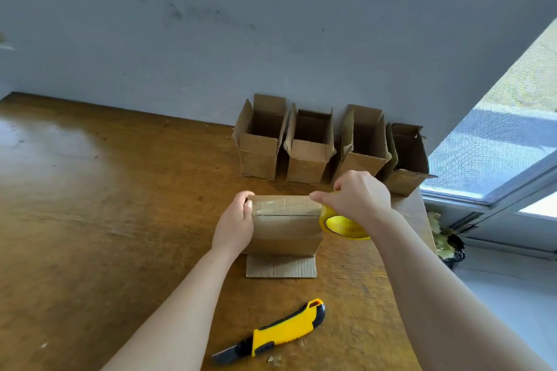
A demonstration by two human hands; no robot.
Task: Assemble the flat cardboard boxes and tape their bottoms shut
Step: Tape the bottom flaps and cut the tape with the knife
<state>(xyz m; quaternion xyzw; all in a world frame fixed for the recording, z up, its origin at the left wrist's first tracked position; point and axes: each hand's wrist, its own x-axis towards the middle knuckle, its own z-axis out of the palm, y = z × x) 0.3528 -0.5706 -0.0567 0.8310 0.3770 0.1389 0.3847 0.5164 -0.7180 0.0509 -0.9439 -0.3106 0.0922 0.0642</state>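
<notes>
Two hands work the small brown cardboard box (286, 232), bottom-up on the wooden table (120, 220). Left hand (236, 220) grips its left end, right hand (358, 199) holds the yellow tape roll (340, 224) at the right end. Seam (286, 215) runs left-right, probably taped over.

grey wall (271, 24), wooden table (90, 205), screened window (497, 144).

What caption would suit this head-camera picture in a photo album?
The left hand grips an upturned cardboard box while the right hand holds a yellow tape roll at its taped seam.
</notes>
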